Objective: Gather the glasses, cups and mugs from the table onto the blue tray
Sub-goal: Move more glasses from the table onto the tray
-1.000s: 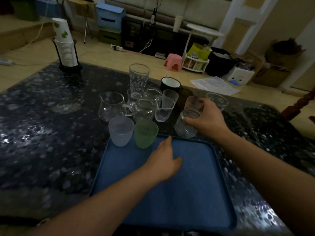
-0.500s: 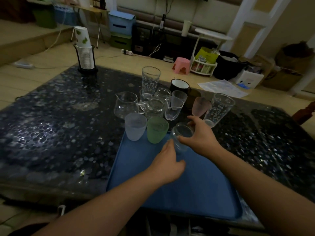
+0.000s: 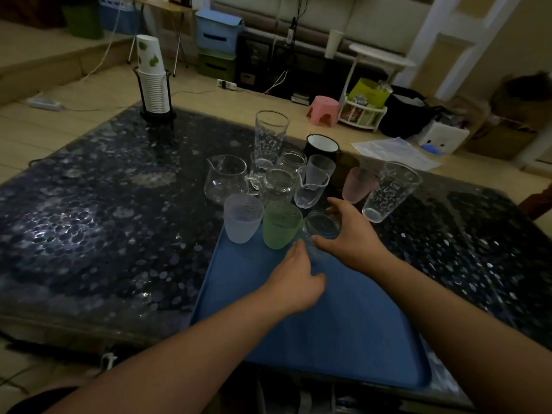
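A blue tray (image 3: 343, 324) lies on the dark pebble-patterned table (image 3: 89, 234). At its far edge stand a frosted white cup (image 3: 242, 218) and a frosted green cup (image 3: 280, 224). My right hand (image 3: 349, 237) grips a small clear glass (image 3: 322, 227) beside the green cup, over the tray's far edge. My left hand (image 3: 294, 279) rests over the tray, fingertips close to that glass. Behind stand a clear jug (image 3: 227, 177), glass mugs (image 3: 279, 183), a small pitcher (image 3: 312, 186), a pink cup (image 3: 357, 185), two tall printed glasses (image 3: 270, 138) (image 3: 389, 191) and a black mug (image 3: 322, 146).
A black holder with stacked paper cups (image 3: 153, 82) stands at the table's far left corner. Beyond the table are a pink stool (image 3: 324, 110), a white rack, boxes and papers on the floor. The tray's near half is bare.
My right hand lifted the small clear glass from the table and brought it down to the tray's far edge beside the green cup. The left hand stayed over the tray.
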